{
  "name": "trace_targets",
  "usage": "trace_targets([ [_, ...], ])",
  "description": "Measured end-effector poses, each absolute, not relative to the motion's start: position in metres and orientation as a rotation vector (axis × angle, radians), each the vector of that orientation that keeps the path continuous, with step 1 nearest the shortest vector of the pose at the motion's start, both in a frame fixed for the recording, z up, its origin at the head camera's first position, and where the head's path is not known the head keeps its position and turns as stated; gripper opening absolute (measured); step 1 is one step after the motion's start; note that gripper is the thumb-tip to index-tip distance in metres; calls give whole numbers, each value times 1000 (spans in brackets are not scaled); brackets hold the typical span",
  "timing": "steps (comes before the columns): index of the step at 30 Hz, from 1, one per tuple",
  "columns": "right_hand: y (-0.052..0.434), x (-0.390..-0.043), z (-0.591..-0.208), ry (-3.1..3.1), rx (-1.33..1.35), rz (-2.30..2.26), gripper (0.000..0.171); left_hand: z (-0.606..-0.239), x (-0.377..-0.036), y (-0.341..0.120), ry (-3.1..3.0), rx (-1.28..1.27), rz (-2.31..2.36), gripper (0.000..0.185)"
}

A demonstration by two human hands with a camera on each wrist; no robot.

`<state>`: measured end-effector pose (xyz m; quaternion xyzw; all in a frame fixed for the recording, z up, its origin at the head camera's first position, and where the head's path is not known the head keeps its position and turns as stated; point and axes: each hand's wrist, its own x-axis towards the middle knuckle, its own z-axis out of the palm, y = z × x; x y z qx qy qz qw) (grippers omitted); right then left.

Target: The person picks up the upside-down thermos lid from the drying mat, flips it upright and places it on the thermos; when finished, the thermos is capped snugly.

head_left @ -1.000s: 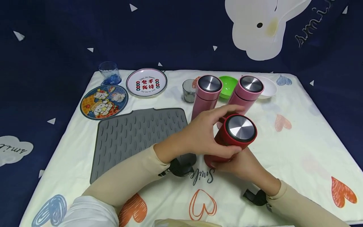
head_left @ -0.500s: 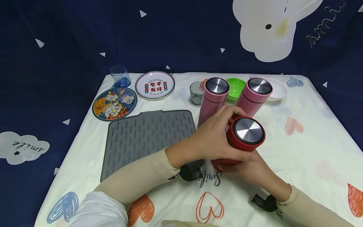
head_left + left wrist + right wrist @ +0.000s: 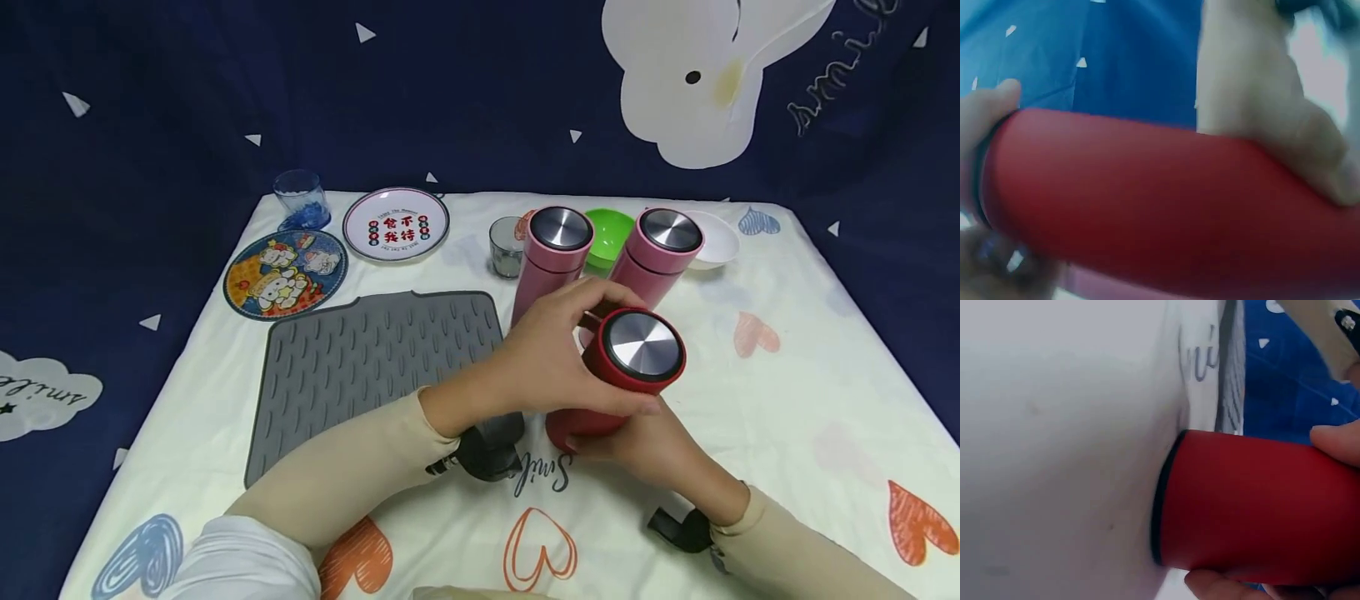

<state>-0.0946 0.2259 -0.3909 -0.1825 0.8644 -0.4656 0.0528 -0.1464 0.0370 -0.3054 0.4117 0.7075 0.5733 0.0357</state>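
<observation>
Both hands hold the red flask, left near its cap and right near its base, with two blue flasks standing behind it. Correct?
Not quite: the two flasks behind are pink, as the head view shows. The left hand and right hand do hold the red flask.

Navy rabbit-print backdrop (image 3: 480,92); heart-print cloth (image 3: 787,367), probably table.

The head camera is looking forward and down over the desk (image 3: 787,400) from above the red flask (image 3: 615,375), while both wrist cameras are pressing close against that flask (image 3: 1160,206) (image 3: 1260,506), all three sharing it.
</observation>
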Motion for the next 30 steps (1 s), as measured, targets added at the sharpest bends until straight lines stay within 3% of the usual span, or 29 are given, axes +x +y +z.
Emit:
trace_targets([
  [6, 225, -99, -387, 2584, -603, -1500, 67, -308, -161, 32, 1878, 1238, 1791, 78],
  [14, 225, -96, -388, 2566, -563, -1506, 70, -303, -154, 30, 2165, 1307, 1652, 78],
  [21, 222, -95, -389, 2542, -597, -1570, 67, -310, -167, 26, 1761, 1225, 1692, 73],
  [26, 222, -96, -388, 2581, -587, -1502, 66, -304, -151, 29, 2171, 1364, 1696, 76],
  [30, 223, -97, -390, 2628, -572, -1448, 68, -302, -147, 33, 2256, 1333, 1779, 73],
])
